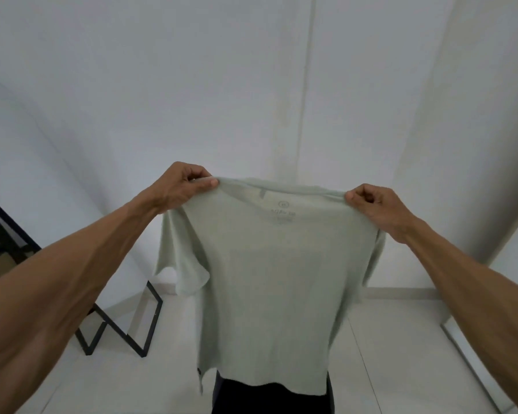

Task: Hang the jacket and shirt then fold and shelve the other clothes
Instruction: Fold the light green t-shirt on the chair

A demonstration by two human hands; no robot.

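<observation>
A pale green short-sleeved T-shirt (266, 282) hangs spread out in the air in front of me, a printed size label showing under the neckline. My left hand (183, 186) pinches its left shoulder between thumb and curled fingers. At the right shoulder, my right hand (374, 204) pinches the fabric the same way. The shirt's left sleeve hangs loose and its hem drops to the bottom of the view.
A black metal frame (150, 318) stands on the pale floor at the left, by the white wall. A white panel or door (461, 144) rises at the right. Something dark (269, 398) shows below the shirt hem.
</observation>
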